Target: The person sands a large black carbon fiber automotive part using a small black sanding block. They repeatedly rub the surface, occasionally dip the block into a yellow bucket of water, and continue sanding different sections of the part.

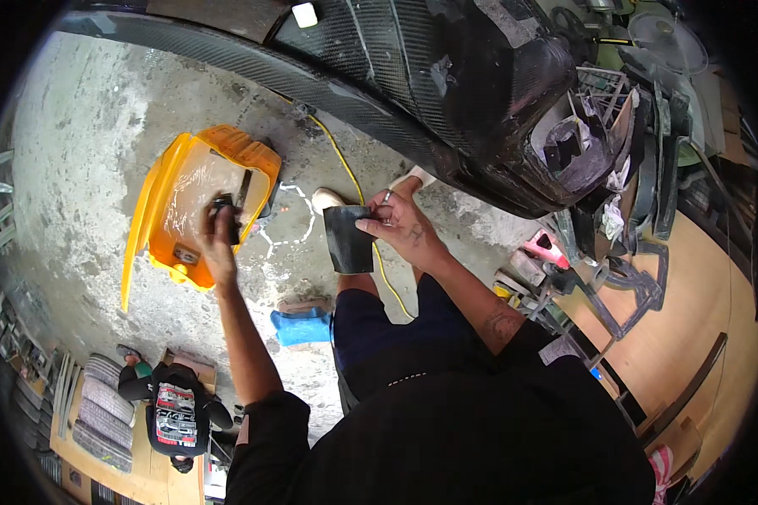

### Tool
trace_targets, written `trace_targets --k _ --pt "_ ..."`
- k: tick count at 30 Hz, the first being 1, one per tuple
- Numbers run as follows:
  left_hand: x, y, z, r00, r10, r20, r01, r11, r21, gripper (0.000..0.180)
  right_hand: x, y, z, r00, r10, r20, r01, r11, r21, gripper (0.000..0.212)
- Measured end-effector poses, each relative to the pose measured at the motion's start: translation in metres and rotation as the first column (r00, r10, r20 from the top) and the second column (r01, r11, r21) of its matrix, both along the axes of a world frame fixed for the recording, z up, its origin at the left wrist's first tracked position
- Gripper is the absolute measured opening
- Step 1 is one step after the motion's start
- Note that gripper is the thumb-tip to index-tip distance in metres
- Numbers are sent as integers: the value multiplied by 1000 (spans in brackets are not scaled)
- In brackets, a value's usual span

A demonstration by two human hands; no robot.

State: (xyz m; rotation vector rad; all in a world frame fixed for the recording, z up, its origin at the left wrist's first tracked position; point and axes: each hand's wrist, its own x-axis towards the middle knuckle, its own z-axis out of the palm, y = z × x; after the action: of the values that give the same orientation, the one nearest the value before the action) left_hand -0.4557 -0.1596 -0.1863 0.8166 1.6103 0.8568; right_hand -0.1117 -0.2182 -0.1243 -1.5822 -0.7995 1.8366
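My left hand [221, 237], slightly blurred, reaches over a yellow plastic tub [237, 143] on the floor. Its fingers close round a small black object [225, 202] whose kind I cannot make out. The tub has a whitish surface inside. My right hand [408, 229] pinches the right edge of a dark, roughly square sheet [349, 241] that looks like sandpaper. The sheet hangs over my lap, just above one knee. A ring shows on a finger of that hand.
Ahead lies a large black carbon-fibre body panel [379, 109]. A yellow cord [345, 164] runs across the stained concrete floor [84, 185]. A blue cloth [301, 326] lies left of my legs. Clutter and a wooden board [691, 295] stand right. Another person [177, 408] is at lower left.
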Motion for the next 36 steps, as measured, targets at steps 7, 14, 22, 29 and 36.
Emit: trace_targets --k 7,14,22,29,36 --pt "135 -26 87 947 -135 293 120 990 68 44 17 12 33 992 -47 -118 48 999 8 30" --pt "226 -45 125 881 -40 471 33 999 24 54 87 -12 64 986 -70 -149 72 997 7 28" --pt "311 -80 164 953 -41 299 14 996 91 48 155 -21 88 976 -70 -206 89 993 82 25" --pt "324 -95 161 870 52 491 -119 987 106 48 175 -27 91 984 57 -167 -57 998 2 21" --pt "336 -108 150 695 202 690 -193 977 -91 68 177 -33 82 965 -47 -260 61 997 45 22"
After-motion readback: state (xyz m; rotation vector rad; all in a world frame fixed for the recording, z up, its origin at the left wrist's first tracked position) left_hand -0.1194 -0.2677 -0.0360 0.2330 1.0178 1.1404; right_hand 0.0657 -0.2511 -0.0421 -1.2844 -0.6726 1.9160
